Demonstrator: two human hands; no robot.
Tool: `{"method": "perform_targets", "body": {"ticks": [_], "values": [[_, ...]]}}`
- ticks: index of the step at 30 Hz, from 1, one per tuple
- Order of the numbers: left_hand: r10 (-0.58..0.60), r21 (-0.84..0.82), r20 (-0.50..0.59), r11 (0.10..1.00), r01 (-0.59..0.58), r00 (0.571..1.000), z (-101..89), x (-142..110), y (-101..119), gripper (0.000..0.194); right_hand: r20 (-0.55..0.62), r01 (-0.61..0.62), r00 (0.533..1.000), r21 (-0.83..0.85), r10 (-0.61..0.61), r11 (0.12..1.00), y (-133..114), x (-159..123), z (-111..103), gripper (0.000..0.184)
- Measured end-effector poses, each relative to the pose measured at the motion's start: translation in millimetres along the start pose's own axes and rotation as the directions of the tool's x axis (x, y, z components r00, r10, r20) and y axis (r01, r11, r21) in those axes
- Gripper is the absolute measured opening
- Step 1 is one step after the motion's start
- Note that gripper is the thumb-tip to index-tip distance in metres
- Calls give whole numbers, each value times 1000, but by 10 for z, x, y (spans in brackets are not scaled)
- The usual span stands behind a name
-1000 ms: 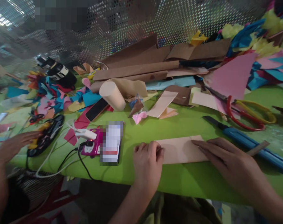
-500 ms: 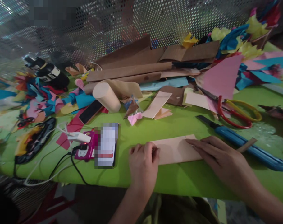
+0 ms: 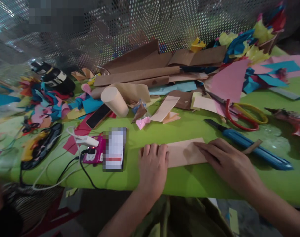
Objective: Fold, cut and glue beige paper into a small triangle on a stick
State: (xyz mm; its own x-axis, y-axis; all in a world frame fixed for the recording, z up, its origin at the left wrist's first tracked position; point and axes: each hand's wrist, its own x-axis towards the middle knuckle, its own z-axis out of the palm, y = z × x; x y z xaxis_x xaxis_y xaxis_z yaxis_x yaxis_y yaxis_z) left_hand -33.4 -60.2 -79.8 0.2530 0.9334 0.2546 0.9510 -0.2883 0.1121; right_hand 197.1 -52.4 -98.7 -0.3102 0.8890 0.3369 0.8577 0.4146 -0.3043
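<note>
A pale peach strip of paper [image 3: 184, 153], seemingly folded, lies lengthwise on the green tabletop between my two hands. My left hand [image 3: 153, 168] covers the strip's left end, its fingers close together and bent down over the paper; the thumb is hidden. At the other end, my right hand [image 3: 226, 161] has its fingertips pressed together on the right edge, gripping it from above. A blue box cutter [image 3: 256, 148] with its dark blade out lies just beyond my right hand. Left of my left hand rests a phone [image 3: 114, 149] with a lit screen, partly blurred.
Red-and-yellow scissors [image 3: 241, 113] lie behind the cutter. A pink power strip [image 3: 96, 151] trails cables leftward. Behind stand a paper roll [image 3: 116, 102], brown cardboard pieces [image 3: 140, 74] and a black bottle [image 3: 57, 79]. Colored paper scraps [image 3: 49, 105] spread at left.
My left hand has gone from a curled pinch to fingers laid over the strip's left end. My right hand stays at the right end. The whole view has shifted slightly.
</note>
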Motion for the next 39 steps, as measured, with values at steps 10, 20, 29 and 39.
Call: {"method": "perform_targets", "body": {"ticks": [10, 20, 29, 39], "values": [[553, -31, 176, 830, -557, 814, -26, 39, -136, 36, 30, 25, 999, -56, -23, 998, 5, -3, 9, 39], [473, -161, 284, 881, -445, 834, -101, -131, -82, 71, 28, -3, 1000, 26, 2, 1000, 45, 17, -27, 34], [503, -148, 266, 864, -481, 822, -15, -170, -120, 72, 82, 246, 965, 41, -249, 968, -568, -322, -41, 51], [494, -139, 257, 870, -474, 831, -48, -226, -194, 71, 168, 160, 977, -154, -133, 975, -350, -661, 8, 66]]}}
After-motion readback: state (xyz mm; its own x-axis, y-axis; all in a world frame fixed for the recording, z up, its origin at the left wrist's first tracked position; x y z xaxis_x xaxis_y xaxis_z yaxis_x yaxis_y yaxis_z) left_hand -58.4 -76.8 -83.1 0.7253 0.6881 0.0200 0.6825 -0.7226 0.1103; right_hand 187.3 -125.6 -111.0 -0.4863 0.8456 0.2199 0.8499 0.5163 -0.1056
